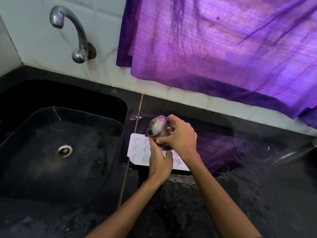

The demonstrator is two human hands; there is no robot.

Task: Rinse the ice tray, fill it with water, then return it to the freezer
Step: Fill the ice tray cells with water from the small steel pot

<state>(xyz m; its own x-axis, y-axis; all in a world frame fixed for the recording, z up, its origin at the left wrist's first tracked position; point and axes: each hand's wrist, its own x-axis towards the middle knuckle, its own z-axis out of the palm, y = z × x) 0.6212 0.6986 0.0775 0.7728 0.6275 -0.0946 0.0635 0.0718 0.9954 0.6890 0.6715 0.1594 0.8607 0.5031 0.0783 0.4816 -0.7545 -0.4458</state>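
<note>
A white ice tray (139, 150) with round and star-shaped cells lies flat on the black counter, just right of the sink. Above it a small steel pot (157, 128) is tipped on its side, its mouth facing down towards the tray. My right hand (181, 136) grips the pot from the right side. My left hand (160, 160) reaches up from below, fingertips touching the pot's lower rim, and covers the middle of the tray. I cannot make out any water stream.
A black sink (60, 134) with a steel drain (63, 151) fills the left. A steel tap (72, 33) sticks out of the tiled wall above it. A purple curtain (223, 45) hangs at the upper right. The wet counter (188, 194) has water drops.
</note>
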